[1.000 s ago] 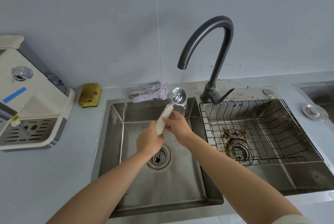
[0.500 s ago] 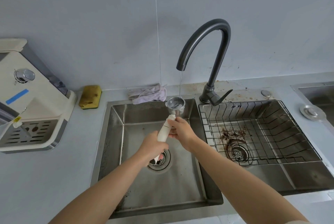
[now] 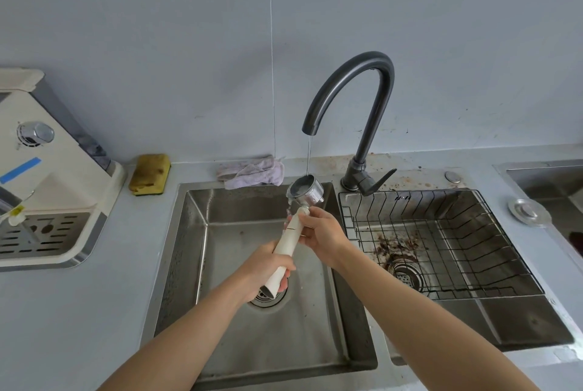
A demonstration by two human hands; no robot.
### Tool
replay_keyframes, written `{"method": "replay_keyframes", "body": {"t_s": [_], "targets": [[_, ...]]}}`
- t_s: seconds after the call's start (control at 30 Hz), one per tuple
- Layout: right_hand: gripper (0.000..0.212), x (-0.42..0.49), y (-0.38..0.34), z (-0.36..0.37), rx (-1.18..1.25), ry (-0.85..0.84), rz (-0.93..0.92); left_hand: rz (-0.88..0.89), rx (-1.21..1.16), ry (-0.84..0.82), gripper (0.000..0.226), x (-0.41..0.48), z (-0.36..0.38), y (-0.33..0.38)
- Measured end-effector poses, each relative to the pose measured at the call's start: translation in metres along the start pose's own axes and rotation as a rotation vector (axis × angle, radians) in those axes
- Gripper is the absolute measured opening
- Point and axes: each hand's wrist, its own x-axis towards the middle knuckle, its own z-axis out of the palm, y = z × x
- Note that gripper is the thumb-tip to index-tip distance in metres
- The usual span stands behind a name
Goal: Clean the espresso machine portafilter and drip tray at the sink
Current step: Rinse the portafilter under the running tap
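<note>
The portafilter (image 3: 305, 191), a steel basket on a white handle, is held over the left sink basin (image 3: 220, 321) under a thin stream from the dark faucet (image 3: 356, 97). Water spills off the basket's left rim. My left hand (image 3: 265, 267) grips the lower end of the handle. My right hand (image 3: 321, 234) pinches the handle just below the basket. The drip tray (image 3: 41, 234), a slotted grey grille, sits in the cream espresso machine (image 3: 47, 188) on the counter at the left.
A black wire rack (image 3: 441, 242) fills the right basin, with coffee grounds near its drain (image 3: 405, 275). A yellow sponge (image 3: 150, 173) and a pale crumpled cloth (image 3: 252, 172) lie behind the left basin. A round metal sink plug (image 3: 528, 212) rests on the counter at the right.
The portafilter's basket has tipped from facing me to more level, water now overflowing its rim. My left hand has slid lower down the handle.
</note>
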Motion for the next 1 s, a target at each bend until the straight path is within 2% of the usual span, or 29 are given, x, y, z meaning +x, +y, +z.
{"method": "replay_keyframes", "body": {"t_s": [0.2, 0.43, 0.6, 0.7, 0.9, 1.0], "targets": [[0.012, -0.001, -0.010, 0.000, -0.043, 0.027, -0.004, 0.000, -0.064, -0.063, 0.021, 0.005, 0.005, -0.002], [0.008, -0.001, -0.016, -0.003, -0.213, 0.085, -0.044, 0.021, 0.013, -0.085, 0.033, 0.017, 0.007, -0.006], [0.024, 0.003, -0.021, -0.006, -0.482, 0.179, -0.102, 0.084, 0.131, -0.023, 0.034, 0.027, 0.014, -0.009], [0.040, 0.005, -0.020, -0.007, -0.643, 0.220, -0.121, 0.133, 0.190, -0.003, 0.033, 0.031, 0.017, -0.008], [0.048, 0.011, -0.020, -0.006, -0.692, 0.291, -0.185, 0.165, 0.213, 0.062, 0.029, 0.039, 0.020, -0.005], [0.049, 0.013, -0.021, -0.005, -0.690, 0.303, -0.211, 0.157, 0.199, 0.067, 0.035, 0.042, 0.021, -0.003]]}}
